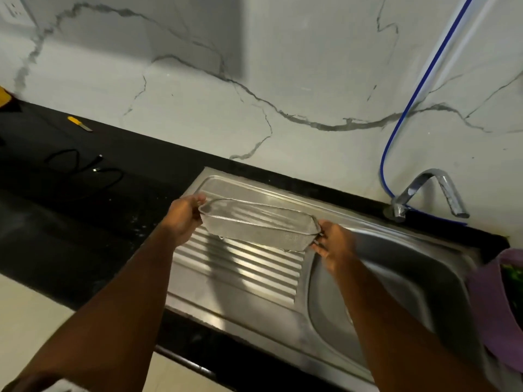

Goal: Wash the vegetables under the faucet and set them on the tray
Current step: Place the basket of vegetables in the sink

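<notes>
While no vegetables show anywhere in view, the oblong wire-mesh steel tray (pixel 259 226) hangs empty above the ribbed stainless draining board (pixel 240 267), apparently dripping at its underside. Left hand (pixel 184 219): grasping the tray's left end. Right hand (pixel 332 244): grasping the right-end handle. Angled chrome faucet (pixel 433 190): no water seen running, over the stainless sink basin (pixel 396 278). Progress, judged: tray being positioned; washing and loading seemingly all outstanding. Also present: small yellow-handled knife (pixel 79 123) and black cable (pixel 85 168) on the black countertop (pixel 56 222).
</notes>
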